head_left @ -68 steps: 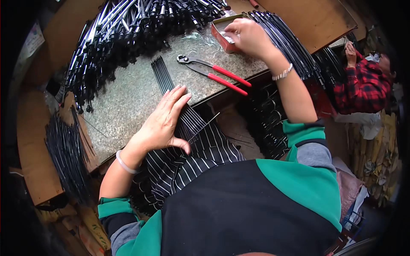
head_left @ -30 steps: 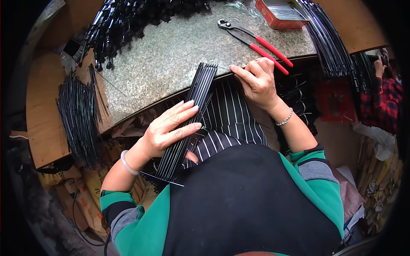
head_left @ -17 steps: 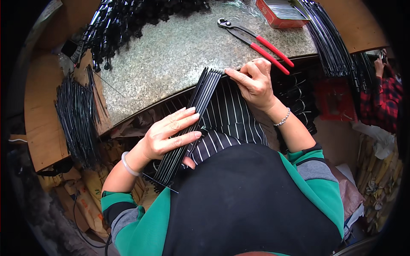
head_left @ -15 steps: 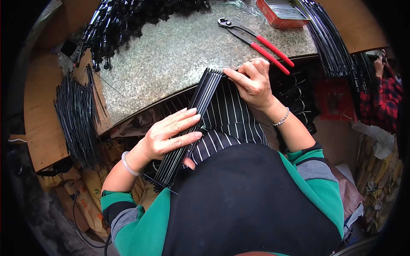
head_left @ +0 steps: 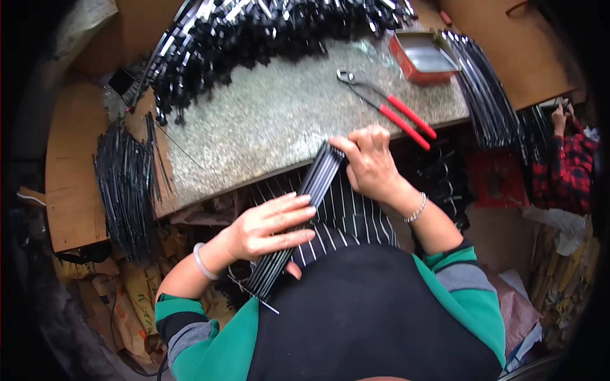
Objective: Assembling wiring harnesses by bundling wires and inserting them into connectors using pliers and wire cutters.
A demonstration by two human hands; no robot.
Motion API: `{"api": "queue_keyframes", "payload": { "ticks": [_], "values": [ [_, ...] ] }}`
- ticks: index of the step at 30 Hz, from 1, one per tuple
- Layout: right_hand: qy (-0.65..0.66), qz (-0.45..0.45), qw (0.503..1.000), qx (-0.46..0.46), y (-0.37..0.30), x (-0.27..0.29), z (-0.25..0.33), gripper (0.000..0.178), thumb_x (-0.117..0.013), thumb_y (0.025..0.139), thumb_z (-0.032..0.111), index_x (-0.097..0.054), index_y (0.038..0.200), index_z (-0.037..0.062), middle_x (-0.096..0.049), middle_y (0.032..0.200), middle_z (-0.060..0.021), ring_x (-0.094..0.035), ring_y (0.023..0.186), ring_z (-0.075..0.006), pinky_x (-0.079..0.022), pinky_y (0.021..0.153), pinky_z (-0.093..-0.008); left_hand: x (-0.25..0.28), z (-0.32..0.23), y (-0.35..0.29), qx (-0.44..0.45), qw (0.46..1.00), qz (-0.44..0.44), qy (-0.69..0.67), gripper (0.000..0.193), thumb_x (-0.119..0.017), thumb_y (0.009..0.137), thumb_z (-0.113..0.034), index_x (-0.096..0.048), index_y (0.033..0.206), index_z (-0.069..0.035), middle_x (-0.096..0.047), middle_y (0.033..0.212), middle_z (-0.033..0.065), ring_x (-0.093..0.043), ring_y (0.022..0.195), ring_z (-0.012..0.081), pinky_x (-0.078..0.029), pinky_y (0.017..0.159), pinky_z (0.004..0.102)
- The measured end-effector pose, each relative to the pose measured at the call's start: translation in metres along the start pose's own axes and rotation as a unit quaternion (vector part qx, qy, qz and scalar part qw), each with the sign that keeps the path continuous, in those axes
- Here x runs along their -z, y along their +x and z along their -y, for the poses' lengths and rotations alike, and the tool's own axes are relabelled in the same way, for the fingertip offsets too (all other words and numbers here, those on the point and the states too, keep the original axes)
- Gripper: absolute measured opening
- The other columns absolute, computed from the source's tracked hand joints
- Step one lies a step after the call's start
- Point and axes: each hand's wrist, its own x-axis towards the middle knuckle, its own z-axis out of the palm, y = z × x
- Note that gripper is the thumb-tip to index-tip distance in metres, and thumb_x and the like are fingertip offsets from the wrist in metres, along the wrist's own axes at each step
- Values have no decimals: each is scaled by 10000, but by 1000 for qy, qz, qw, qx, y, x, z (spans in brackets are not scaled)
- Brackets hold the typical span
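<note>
A bundle of thin black rods (head_left: 323,170), which look like umbrella ribs, slants from the table's front edge down toward my apron. My left hand (head_left: 270,227) is closed round its lower half, fingers laid across the top and the thumb showing beneath. At the upper end my right hand (head_left: 370,159) is curled, with its thumb and forefinger pinched at the rod tips; what exactly they grip there is too small to make out. A thin pale wire (head_left: 269,307) sticks out at the bundle's lower end.
Red-handled pincers (head_left: 387,108) and a red tin (head_left: 416,76) of thin wires lie on the speckled tabletop (head_left: 254,120). Black rods pile up at the back (head_left: 254,51), left (head_left: 124,190) and right (head_left: 486,95). Another person's checked sleeve (head_left: 565,165) shows far right.
The view has shifted, so the table and its things sit lower. My right hand has closed in on the rod tips, its outstretched forefinger now bent. My left hand keeps its hold.
</note>
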Motion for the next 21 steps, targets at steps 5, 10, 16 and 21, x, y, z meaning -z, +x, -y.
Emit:
{"api": "queue_keyframes", "payload": {
  "ticks": [5, 10, 16, 21],
  "values": [
    [347, 103, 929, -82, 17, 66, 3, 645, -766, 643, 185, -462, 1192, 35, -457, 1081, -140, -480, 963, -250, -396, 852, -342, 22, -4, 24, -15, 991, -104, -83, 652, -642, 640, -550, -637, 943, 27, -639, 951, 190, -601, 971, 356, -415, 914, 494],
    [491, 124, 861, 43, 45, 82, 33, 655, -793, 647, 258, -490, 1169, 3, -539, 1119, -137, -517, 1039, -278, -405, 895, -374, 47, -23, 86, 147, 939, -140, -276, 389, -682, 731, -370, -665, 886, -13, -661, 877, 126, -632, 871, 263, -444, 871, 399],
    [647, -32, 748, -144, 31, 62, 35, 145, -488, 910, 87, -557, 999, -5, -592, 743, -48, -581, 684, -109, -470, 690, -239, 85, 46, 131, 128, 982, -137, -26, 386, -713, 728, -199, -592, 1065, -53, -595, 1017, 114, -570, 933, 241, -439, 837, 364],
    [657, -10, 737, -155, 25, 57, 30, 191, -424, 938, 97, -507, 1052, -31, -578, 770, -81, -577, 727, -147, -478, 713, -284, 135, 150, 93, 322, 798, -175, 479, 308, -611, 807, -240, -578, 1060, -66, -599, 971, 201, -577, 889, 355, -456, 753, 406]
  ]
}}
